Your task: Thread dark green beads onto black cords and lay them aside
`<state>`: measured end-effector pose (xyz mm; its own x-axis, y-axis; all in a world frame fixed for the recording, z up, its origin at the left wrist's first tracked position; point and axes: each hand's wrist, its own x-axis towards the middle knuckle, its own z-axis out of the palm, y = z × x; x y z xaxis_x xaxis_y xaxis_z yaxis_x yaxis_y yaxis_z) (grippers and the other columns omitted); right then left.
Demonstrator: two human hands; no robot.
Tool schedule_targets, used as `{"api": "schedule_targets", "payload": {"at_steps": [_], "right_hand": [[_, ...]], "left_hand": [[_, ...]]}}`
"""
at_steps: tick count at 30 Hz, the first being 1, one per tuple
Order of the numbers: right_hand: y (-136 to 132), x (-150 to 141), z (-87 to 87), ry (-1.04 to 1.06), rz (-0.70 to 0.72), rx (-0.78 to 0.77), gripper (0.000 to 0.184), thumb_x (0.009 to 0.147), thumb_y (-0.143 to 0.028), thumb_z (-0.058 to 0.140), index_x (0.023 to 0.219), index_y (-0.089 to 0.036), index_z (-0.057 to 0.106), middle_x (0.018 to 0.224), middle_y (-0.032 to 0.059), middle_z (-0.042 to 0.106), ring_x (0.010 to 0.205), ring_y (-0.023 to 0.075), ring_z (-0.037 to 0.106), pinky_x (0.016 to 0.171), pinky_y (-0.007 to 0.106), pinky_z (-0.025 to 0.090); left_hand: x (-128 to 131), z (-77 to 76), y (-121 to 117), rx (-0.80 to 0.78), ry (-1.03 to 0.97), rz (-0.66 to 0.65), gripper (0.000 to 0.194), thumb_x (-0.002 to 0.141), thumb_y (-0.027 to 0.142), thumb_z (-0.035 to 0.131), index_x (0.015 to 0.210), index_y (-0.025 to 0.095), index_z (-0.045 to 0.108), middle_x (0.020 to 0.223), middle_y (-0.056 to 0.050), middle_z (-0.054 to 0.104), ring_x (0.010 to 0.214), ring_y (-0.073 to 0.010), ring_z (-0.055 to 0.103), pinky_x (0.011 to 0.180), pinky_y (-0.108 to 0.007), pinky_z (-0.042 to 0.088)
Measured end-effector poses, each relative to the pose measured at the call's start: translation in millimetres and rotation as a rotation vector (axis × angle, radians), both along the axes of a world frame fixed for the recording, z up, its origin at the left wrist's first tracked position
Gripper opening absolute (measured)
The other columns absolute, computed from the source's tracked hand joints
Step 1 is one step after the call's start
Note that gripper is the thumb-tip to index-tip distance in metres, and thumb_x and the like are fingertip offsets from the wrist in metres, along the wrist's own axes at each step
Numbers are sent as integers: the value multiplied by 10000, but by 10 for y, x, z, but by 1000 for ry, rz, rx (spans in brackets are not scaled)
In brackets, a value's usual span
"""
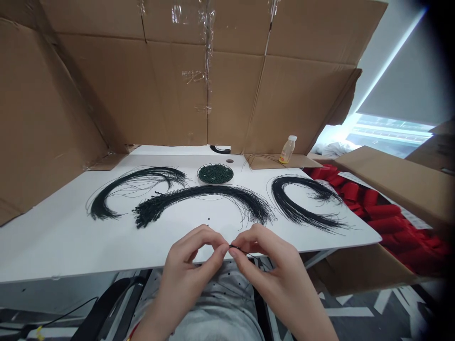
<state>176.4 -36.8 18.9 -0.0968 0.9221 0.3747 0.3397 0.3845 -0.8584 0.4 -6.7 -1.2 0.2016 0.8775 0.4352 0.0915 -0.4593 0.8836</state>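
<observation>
- left hand (185, 270) and right hand (275, 284) are meeting above the front edge of the white table (64, 251)
- fingertips (224, 249) are pressing together, pinching a small dark cord end (234, 247)
- dark cord bundles (206, 191) are lying in arcs on the table, near a bowl of dark green beads (215, 174)

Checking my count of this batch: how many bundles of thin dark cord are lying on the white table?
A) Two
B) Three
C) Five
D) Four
B. Three separate curved bundles lie on the white table: the left bundle, the middle bundle and the right bundle.
</observation>
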Motion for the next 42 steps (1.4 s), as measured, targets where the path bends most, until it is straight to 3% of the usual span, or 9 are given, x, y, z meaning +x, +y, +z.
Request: {"api": "schedule_targets", "payload": {"at_steps": [7, 11, 16, 18, 22, 26, 30, 36, 42], "right_hand": [[-35, 12, 5, 41, 119, -246, 136, 1039, -279, 482, 916, -227, 510, 794, -22, 482, 707, 148, 466, 627, 258, 413], [-35, 34, 15, 45, 144, -274, 93, 1029, -303, 503, 980, -234, 540, 793, -29, 454, 686, 147, 411, 593, 262, 353], [8, 64, 22, 41, 135, -225, 168, 1026, -283, 508, 875, -220, 548, 768, -26, 458, 689, 148, 404, 612, 279, 331], [31, 112, 21, 43, 79, -205, 188, 1032, -283, 505, 858, -218, 533, 762, -28, 448, 683, 146, 404, 613, 282, 332], [76, 245, 16, 40, -44, -152, 240, 1045, -320, 504, 828, -218, 516, 762, -25, 440, 689, 149, 402, 605, 286, 329], [96, 319, 26, 17, -98, -138, 235, 1034, -309, 515, 819, -214, 527, 770, -13, 462, 697, 156, 417, 608, 291, 337], [91, 323, 41, 10, -101, -140, 225, 1020, -293, 529, 809, -215, 528, 759, -14, 459, 691, 157, 421, 606, 292, 338], [83, 331, 54, 17, -91, -164, 244, 1029, -325, 527, 808, -219, 520, 760, -18, 449, 690, 156, 405, 608, 297, 328], [69, 343, 65, 23, -95, -167, 245, 1022, -324, 534, 802, -219, 511, 757, -21, 449, 691, 154, 400, 606, 297, 323]], "left_hand": [[13, 34, -24, -83, -106, 8, 150, 924, 191, 667, 778, 220, 683, 770, -1, 644, 732, -149, 593, 667, -230, 471], [15, 68, -48, -99, -119, -13, 149, 908, 194, 677, 761, 220, 684, 752, -2, 641, 720, -152, 585, 671, -236, 472], [-72, 81, 67, -139, -44, -66, 114, 924, 276, 687, 826, 225, 717, 813, -18, 683, 766, -165, 626, 715, -246, 503], [-165, 19, 219, -161, 101, -59, 117, 924, 335, 688, 942, 232, 739, 923, -36, 721, 810, -181, 654, 756, -273, 520], [-345, -242, 590, -154, 556, 138, 182, 904, 316, 641, 1001, 216, 758, 1006, -57, 754, 752, -200, 654, 731, -326, 513], [-336, -519, 811, -146, 648, 180, 210, 881, 258, 594, 953, 189, 778, 957, -78, 756, 701, -211, 638, 729, -352, 510], [-227, -694, 910, -109, 668, 191, 221, 886, 230, 566, 921, 189, 781, 933, -85, 745, 746, -226, 647, 758, -351, 497], [-215, -740, 998, -74, 687, 203, 217, 862, 186, 540, 778, 208, 738, 822, -64, 726, 754, -238, 648, 754, -349, 480], [-200, -667, 1012, -72, 658, 245, 199, 901, 218, 501, 885, 201, 699, 934, -66, 740, 754, -215, 657, 738, -319, 496]]}}
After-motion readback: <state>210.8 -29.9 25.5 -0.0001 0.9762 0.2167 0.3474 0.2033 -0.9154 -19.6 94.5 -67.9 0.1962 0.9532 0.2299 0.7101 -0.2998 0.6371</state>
